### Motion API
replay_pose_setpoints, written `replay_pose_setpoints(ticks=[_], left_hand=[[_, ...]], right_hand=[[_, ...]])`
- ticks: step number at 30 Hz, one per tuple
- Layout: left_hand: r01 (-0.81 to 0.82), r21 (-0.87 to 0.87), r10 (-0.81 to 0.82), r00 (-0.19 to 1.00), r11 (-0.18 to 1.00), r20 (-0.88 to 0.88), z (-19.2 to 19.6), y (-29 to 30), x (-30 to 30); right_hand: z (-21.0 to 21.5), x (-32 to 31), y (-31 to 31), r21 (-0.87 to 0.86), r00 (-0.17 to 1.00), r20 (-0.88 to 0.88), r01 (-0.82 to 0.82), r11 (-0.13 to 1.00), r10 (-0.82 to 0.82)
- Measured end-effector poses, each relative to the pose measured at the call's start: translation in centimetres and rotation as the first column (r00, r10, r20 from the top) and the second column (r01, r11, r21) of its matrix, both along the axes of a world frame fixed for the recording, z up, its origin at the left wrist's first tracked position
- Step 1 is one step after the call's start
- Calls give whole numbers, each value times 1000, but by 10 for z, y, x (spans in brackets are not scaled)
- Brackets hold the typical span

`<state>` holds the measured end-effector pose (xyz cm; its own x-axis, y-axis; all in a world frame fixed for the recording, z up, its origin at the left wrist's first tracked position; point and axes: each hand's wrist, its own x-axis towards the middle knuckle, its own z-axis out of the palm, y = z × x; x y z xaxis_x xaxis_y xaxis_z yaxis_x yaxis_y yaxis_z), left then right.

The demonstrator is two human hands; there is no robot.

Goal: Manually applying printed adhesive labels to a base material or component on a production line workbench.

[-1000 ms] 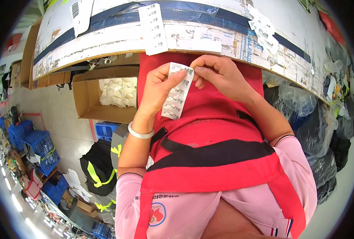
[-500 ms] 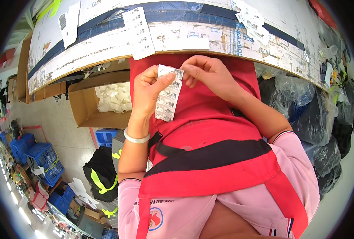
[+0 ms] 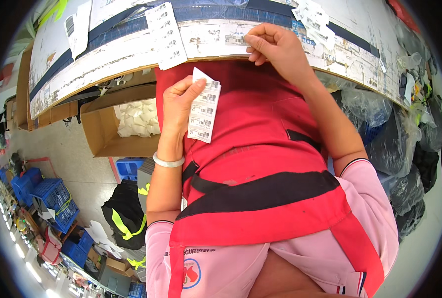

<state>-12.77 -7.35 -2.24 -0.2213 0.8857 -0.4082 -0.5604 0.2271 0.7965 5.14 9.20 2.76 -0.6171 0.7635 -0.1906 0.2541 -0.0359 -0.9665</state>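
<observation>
My left hand (image 3: 178, 102) pinches a white strip of barcode labels (image 3: 202, 115) between thumb and fingers, in front of the red apron (image 3: 251, 114). The strip hangs down with several labels on it. My right hand (image 3: 280, 49) is over the table's near edge, its thumb and forefinger closed on the end of a single small barcode label (image 3: 236, 39). That label is over the pale table surface; I cannot tell whether it touches it. Left of it, a longer sheet of barcode labels (image 3: 165, 37) lies on the worn white table (image 3: 116, 69).
More label sheets lie at the table's left (image 3: 79, 30) and a pile of slips (image 3: 314, 22) at its right. Below the table stands a cardboard box (image 3: 99, 131) with white pieces inside. Clear plastic bags (image 3: 387, 144) crowd the right side; a blue crate (image 3: 57, 198) stands left.
My right hand has moved away from the strip, up and over the table, with one label in its fingers. My left hand has stayed nearly in place, holding the strip.
</observation>
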Motion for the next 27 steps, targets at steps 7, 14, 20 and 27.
replay_pose_setpoints(ticks=[7,14,20,27], left_hand=[[-124,-89,132,987,988,93,-21,-5,-4],[-106,-88,114,990,990,88,-23,-6,-4],[-101,-74,108,989,992,99,-23,-6,-4],[-95,-85,102,991,992,88,-24,-5,-4]], right_hand=[[3,-1,17,-54,984,160,-73,996,81],[-3,-8,18,-90,974,196,-97,991,113],[-6,-9,20,-135,974,194,-88,987,113],[-4,-11,19,-143,973,200,-88,986,116]])
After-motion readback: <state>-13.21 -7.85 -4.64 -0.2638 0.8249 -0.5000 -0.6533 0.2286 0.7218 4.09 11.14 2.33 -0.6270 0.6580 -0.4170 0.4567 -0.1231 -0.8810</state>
